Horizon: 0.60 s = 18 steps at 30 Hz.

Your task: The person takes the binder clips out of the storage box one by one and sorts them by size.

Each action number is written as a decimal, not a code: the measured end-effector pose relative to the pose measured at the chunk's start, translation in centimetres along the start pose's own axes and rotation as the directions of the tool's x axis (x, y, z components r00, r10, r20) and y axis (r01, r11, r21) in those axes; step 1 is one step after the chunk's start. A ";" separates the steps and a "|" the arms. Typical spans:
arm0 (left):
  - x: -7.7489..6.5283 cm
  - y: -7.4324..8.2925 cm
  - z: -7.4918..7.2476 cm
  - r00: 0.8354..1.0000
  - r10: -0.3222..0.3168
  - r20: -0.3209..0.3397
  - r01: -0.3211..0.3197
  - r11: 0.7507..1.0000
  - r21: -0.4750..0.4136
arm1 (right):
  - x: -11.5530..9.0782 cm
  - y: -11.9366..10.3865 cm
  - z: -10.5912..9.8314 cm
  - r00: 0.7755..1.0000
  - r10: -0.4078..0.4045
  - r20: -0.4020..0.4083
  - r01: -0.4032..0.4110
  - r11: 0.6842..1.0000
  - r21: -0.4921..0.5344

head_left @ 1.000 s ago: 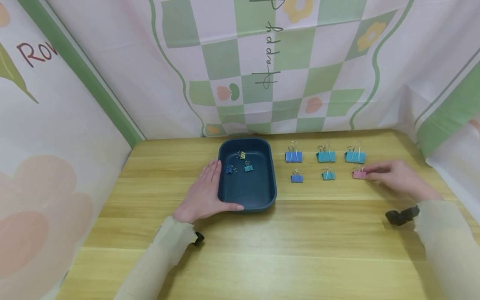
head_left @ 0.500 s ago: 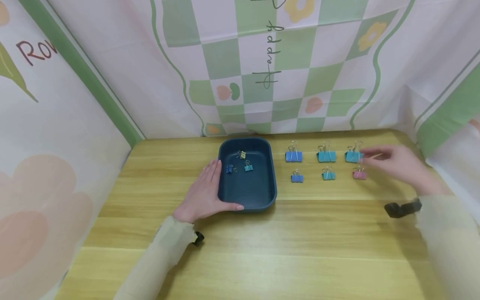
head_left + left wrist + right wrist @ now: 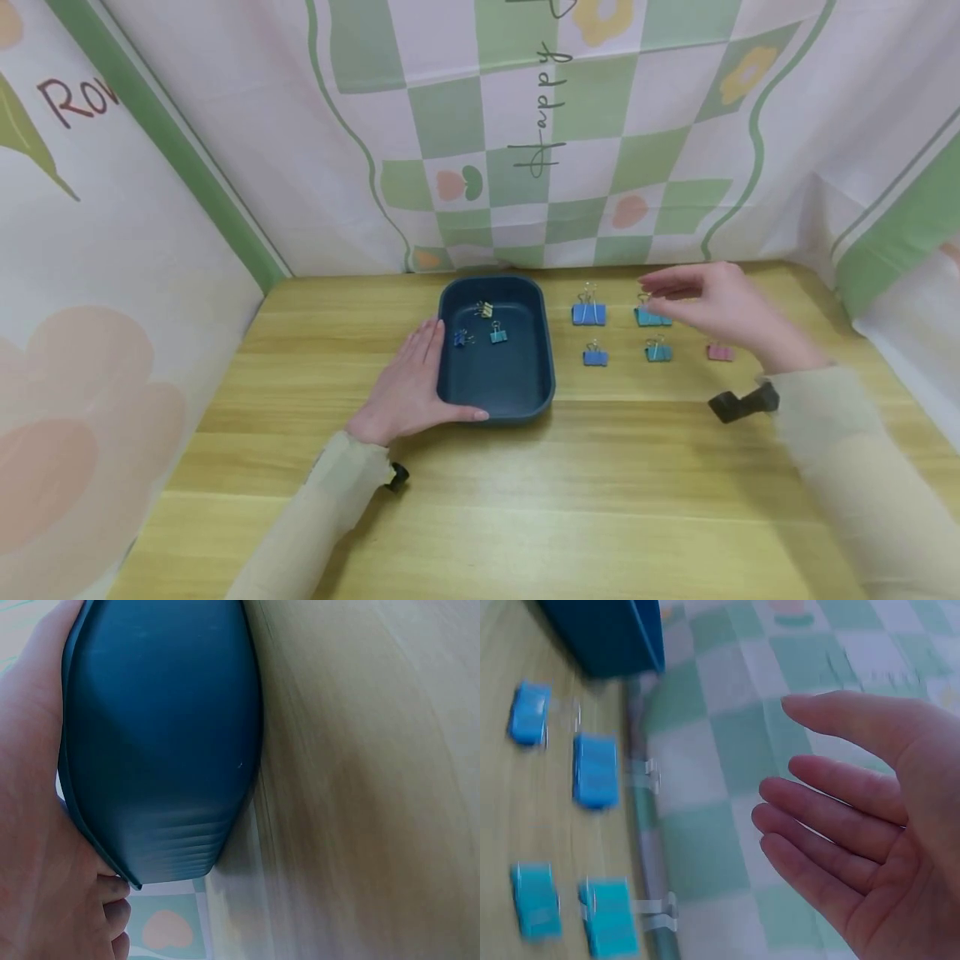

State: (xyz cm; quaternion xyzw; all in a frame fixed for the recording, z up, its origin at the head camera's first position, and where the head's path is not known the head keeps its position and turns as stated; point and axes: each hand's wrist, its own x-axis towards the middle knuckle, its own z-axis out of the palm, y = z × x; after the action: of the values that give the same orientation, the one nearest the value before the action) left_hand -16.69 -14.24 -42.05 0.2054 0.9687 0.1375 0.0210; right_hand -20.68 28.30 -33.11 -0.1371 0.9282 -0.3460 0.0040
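Note:
My left hand (image 3: pixel 405 383) rests against the left side of a dark blue tray (image 3: pixel 495 404), its thumb along the near rim; the left wrist view shows the tray wall (image 3: pixel 165 727) beside it. My right hand (image 3: pixel 727 312) hovers with nothing in it over the right part of two rows of binder clips. Large ones, blue (image 3: pixel 588 314) and teal (image 3: pixel 654 317), stand in the back row; small blue (image 3: pixel 595 358), teal (image 3: pixel 658 354) and pink (image 3: pixel 720 353) ones in front. The rightmost large teal clip is hidden behind the right hand.
Inside the tray lie three small binder clips: yellow (image 3: pixel 487 311), blue (image 3: pixel 460 338) and teal (image 3: pixel 498 335). The wooden table (image 3: pixel 525 508) ends at a patterned curtain (image 3: pixel 517 175) behind, with more cloth at both sides.
My right hand has left the small pink clip, passed to the large teal clip behind it, then risen and moved left with its fingers free. The left hand and tray have stayed put.

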 end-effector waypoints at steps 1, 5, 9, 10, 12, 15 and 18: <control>0.0 0.0 0.0 1.000 -0.003 0.003 0.003 1.000 0.000 | 0.2 -0.5 0.4 1.000 -0.005 0.011 0.005 1.000 0.006; 0.0 0.1 0.0 1.000 -0.004 0.004 0.004 1.000 0.000 | 0.9 -2.3 2.0 0.997 -0.062 0.046 0.061 0.998 0.021; 0.0 0.1 0.0 1.000 0.000 -0.001 0.000 1.000 -0.005 | 1.7 -3.4 4.1 0.983 -0.169 0.074 0.167 0.985 0.035; 0.0 0.1 -0.1 1.000 -0.001 -0.001 0.001 1.000 -0.006 | 1.9 -3.5 4.7 0.977 -0.198 0.083 0.196 0.980 0.034; 0.0 0.0 -0.1 1.000 -0.002 -0.001 0.002 1.000 -0.008 | 2.2 -3.9 5.8 0.965 -0.241 0.102 0.236 0.970 0.051; 0.0 0.1 -0.1 1.000 -0.007 0.002 0.007 1.000 -0.007 | 2.8 -4.4 7.5 0.950 -0.286 0.125 0.278 0.958 0.077; 0.0 0.1 -0.1 1.000 -0.006 -0.002 0.006 1.000 -0.010 | 3.3 -5.2 8.9 0.946 -0.296 0.134 0.286 0.954 0.087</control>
State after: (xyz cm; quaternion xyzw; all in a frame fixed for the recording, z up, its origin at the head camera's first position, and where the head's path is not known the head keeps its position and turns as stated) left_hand -16.71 -14.18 -41.97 0.2021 0.9687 0.1427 0.0213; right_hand -21.62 18.00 -36.28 -0.2974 0.8829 -0.3626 0.0252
